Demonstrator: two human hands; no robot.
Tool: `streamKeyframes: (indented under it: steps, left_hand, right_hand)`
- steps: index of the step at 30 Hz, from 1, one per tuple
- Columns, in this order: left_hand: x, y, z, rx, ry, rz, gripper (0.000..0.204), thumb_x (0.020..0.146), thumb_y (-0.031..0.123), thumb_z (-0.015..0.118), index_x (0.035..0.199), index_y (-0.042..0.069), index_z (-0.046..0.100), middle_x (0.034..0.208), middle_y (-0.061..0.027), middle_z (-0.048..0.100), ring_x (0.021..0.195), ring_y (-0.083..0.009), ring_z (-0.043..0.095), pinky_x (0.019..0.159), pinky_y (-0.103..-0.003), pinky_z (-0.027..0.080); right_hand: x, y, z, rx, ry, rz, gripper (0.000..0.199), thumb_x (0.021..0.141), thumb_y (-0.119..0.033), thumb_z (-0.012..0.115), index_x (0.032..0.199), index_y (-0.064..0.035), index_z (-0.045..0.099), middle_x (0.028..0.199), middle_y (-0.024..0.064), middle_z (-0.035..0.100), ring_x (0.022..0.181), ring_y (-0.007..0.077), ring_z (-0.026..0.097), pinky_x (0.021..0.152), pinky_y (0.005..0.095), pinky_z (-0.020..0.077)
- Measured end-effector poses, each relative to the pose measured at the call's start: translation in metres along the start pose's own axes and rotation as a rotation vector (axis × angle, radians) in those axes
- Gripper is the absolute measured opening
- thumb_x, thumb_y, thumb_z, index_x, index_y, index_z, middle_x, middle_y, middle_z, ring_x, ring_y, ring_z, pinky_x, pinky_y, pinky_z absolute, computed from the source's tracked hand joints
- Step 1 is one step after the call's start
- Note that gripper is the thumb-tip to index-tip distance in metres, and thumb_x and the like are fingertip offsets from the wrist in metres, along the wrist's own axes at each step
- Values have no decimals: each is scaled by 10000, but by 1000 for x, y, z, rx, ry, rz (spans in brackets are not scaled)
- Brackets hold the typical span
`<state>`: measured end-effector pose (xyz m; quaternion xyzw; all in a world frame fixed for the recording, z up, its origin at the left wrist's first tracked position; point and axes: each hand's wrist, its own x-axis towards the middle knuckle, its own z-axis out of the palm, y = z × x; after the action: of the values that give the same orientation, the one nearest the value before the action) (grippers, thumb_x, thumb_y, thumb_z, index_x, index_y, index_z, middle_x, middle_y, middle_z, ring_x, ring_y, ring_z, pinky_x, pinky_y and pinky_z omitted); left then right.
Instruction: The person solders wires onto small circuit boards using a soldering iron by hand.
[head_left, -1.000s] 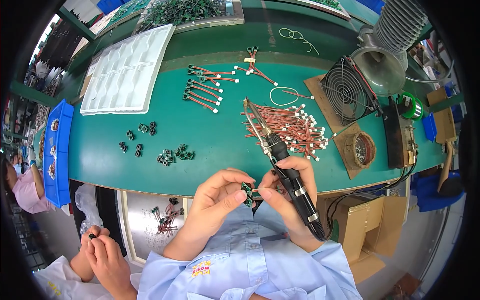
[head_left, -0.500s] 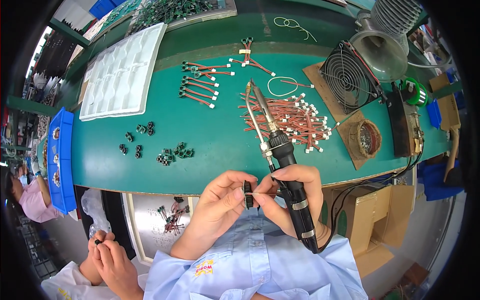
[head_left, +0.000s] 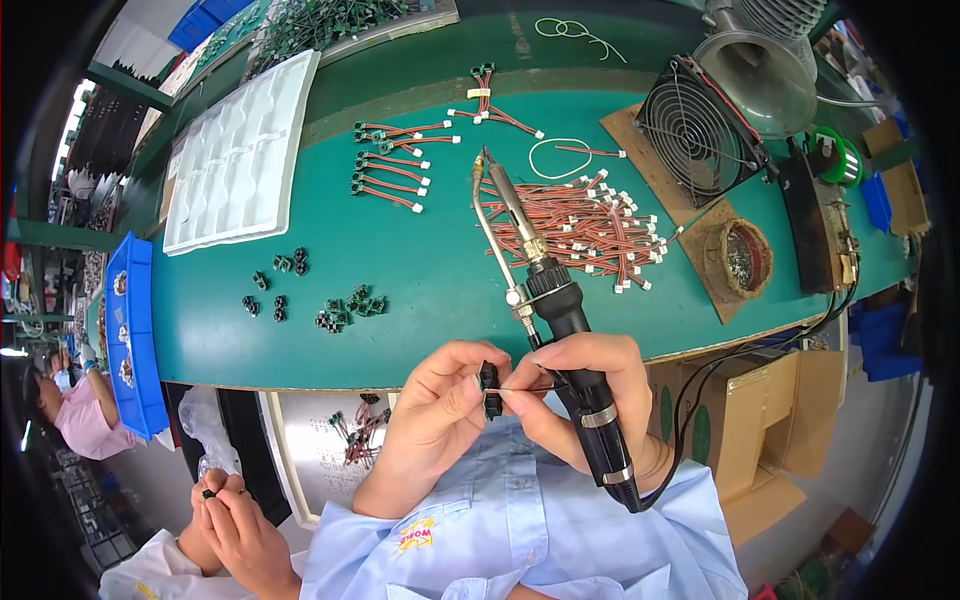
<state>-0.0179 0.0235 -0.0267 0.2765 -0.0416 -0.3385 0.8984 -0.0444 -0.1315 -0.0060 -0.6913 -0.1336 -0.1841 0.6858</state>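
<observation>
My left hand (head_left: 432, 412) is closed, pinching a small black part (head_left: 489, 380) with some green on it between thumb and forefinger, just off the bench's front edge. My right hand (head_left: 610, 365) has a black-handled soldering iron (head_left: 560, 305) in its grip, its metal tip and side tube slanting up and left over the bench. That hand's thumb and a fingertip also pinch a thin wire-like piece (head_left: 527, 389) against the black part. Right beyond the iron lies a pile of red-and-black wire leads (head_left: 595, 240) with white connectors.
Several wired parts (head_left: 390, 175) lie in a row behind small black-green parts (head_left: 345, 310). A white tray (head_left: 245, 150) stands at the left, a fan (head_left: 690, 130) and a round tip-cleaning pot (head_left: 740, 258) at the right. Another person's hands (head_left: 235, 520) work at lower left.
The bench has shifted slightly in the picture as the view moved. Both hands keep their holds, with only slight movement of the fingers around the black part.
</observation>
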Motion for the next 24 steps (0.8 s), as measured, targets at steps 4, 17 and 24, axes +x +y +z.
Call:
streamKeyframes:
  steps: [4,17,24]
  left_hand:
    - [1,1,3,-11,-13,-3,234,875,65,512,1097,-7,500,1059,-116,542,1000,-256,538,931,-377,390]
    - [0,0,0,13,-2,16,216,871,39,501,1080,-15,508,1091,-118,527,1007,-267,531,928,-379,389]
    - [0,-1,-1,44,11,32,218,865,36,509,1074,-22,511,1042,-124,527,996,-261,528,902,-359,394]
  right_hand:
    - [0,0,0,-20,-6,-14,456,671,111,650,1042,-2,411,794,130,591,645,169,604,565,241,505]
    - [1,2,-1,-21,3,-5,445,673,104,649,1040,-4,422,790,119,588,647,166,604,571,237,499]
    - [2,2,-2,5,-18,23,431,681,98,645,1039,-6,429,794,117,586,642,162,596,576,236,484]
